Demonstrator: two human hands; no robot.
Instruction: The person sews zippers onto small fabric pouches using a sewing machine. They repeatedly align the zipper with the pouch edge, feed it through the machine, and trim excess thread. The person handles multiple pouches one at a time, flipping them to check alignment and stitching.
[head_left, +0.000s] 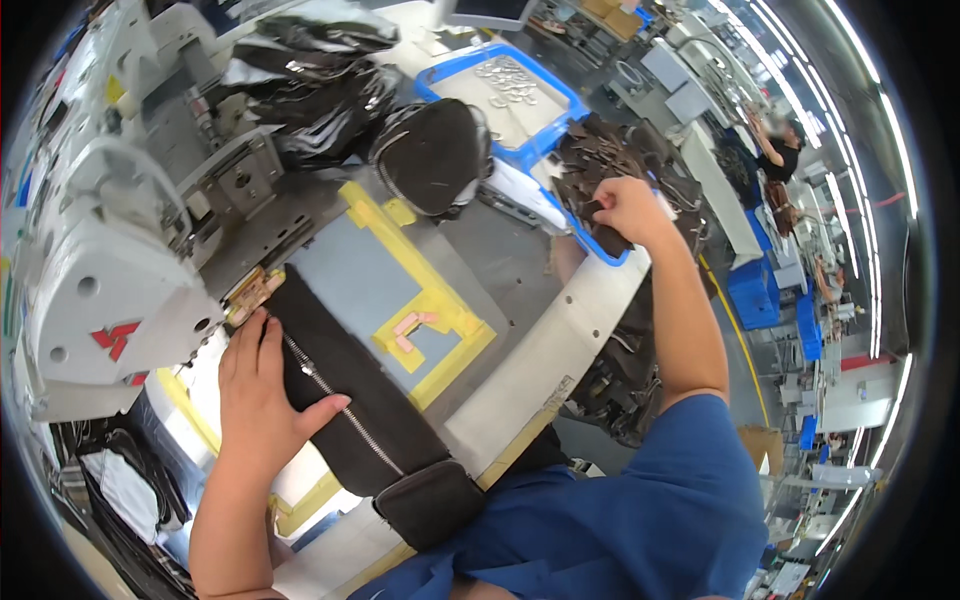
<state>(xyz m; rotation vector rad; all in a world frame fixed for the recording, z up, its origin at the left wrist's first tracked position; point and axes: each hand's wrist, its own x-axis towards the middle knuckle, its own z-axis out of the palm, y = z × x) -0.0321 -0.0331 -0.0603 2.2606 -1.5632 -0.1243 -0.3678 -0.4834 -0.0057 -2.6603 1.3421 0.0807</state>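
The left hand, left of centre, rests with thumb spread from extended fingers on a long black fabric panel with a silver zipper. The right hand, upper right, clamps its curled fingers on a small dark-brown flat piece.

A head-worn fisheye looks down on the worktable; left hand and right hand near; workshop floor farther off, rightward.
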